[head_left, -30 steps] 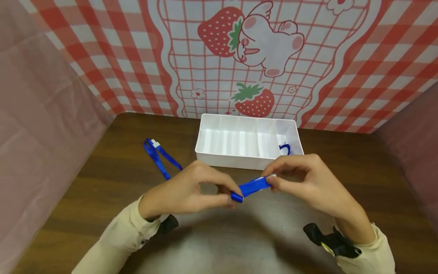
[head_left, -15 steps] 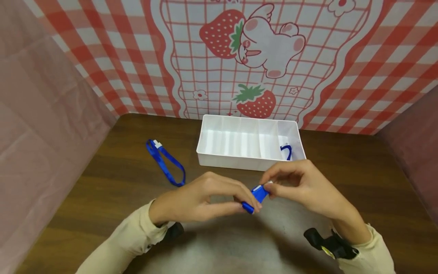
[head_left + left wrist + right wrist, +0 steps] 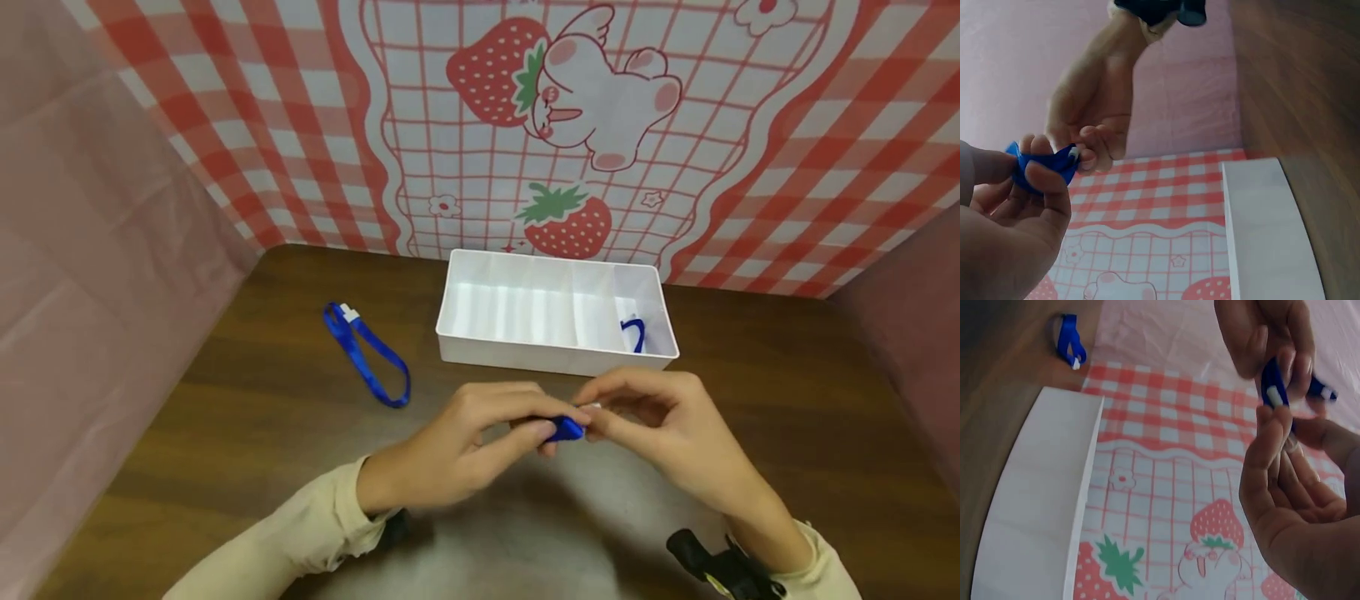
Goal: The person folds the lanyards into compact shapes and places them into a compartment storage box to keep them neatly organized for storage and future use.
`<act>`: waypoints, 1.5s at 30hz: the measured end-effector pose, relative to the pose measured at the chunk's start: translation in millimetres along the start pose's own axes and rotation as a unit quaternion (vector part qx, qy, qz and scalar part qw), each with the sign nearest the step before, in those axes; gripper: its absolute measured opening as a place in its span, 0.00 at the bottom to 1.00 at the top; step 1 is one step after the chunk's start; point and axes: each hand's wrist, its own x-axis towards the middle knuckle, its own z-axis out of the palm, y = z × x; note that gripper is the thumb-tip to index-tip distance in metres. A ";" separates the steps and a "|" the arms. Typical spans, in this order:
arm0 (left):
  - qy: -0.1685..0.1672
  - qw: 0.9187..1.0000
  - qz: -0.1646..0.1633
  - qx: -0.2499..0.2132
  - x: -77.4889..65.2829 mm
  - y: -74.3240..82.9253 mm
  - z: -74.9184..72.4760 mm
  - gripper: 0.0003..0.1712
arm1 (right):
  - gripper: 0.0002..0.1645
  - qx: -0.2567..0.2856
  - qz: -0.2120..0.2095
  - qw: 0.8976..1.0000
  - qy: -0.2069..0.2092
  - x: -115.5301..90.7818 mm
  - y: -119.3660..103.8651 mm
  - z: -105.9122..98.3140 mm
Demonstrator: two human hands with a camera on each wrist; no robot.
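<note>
A folded blue lanyard point(image 3: 567, 429) is held between both hands, just in front of the white box. My left hand point(image 3: 472, 442) pinches its blue band between thumb and fingers; in the left wrist view the band point(image 3: 1047, 164) wraps round the fingers. My right hand point(image 3: 686, 437) pinches the end with a white plastic piece point(image 3: 1274, 395), its fingertips right against the left hand's. Most of the strap is hidden by the fingers. On the table to the left, a second blue lanyard point(image 3: 360, 360) lies in a narrow loop with a white buckle point(image 3: 349, 313).
A white divided box point(image 3: 525, 354) stands behind the hands, by the checked strawberry cloth point(image 3: 315, 150). Its right compartment contains a blue strap loop point(image 3: 640, 333). Pink cloth point(image 3: 97, 208) hangs at the left of the wooden table point(image 3: 247, 350).
My left hand has moved right, toward my right hand, and the blue band between them has become a short, compact fold. The other lanyard stays on the table.
</note>
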 end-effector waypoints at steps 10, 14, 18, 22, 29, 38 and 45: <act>0.020 0.991 -0.074 0.108 3.4 -2.0 6.2 0.29 | 0.14 -0.035 -0.013 0.997 0.061 -4.1 4.6 19.1; 0.022 0.986 -0.076 0.145 4.5 -3.4 9.5 0.32 | 0.14 -0.022 -0.004 0.998 0.052 -6.3 8.3 21.3; 0.023 0.982 -0.072 0.172 4.3 -4.4 11.8 0.33 | 0.16 -0.014 -0.005 0.999 0.032 -9.3 10.9 21.6; 0.022 0.977 -0.068 0.199 3.5 -5.0 13.1 0.32 | 0.18 -0.009 -0.012 0.999 0.029 -9.4 12.6 24.6; 0.040 0.981 -0.062 0.180 -1.9 -8.4 14.8 0.22 | 0.14 -0.006 -0.008 0.996 0.091 -7.6 14.3 31.7; 0.128 0.969 -0.009 0.210 -5.3 -12.8 18.6 0.08 | 0.15 0.003 -0.028 0.992 0.124 -3.3 9.4 33.9; 0.154 0.962 -0.004 0.223 -6.3 -13.8 16.8 0.08 | 0.15 -0.024 -0.035 0.990 0.134 -1.6 9.5 37.1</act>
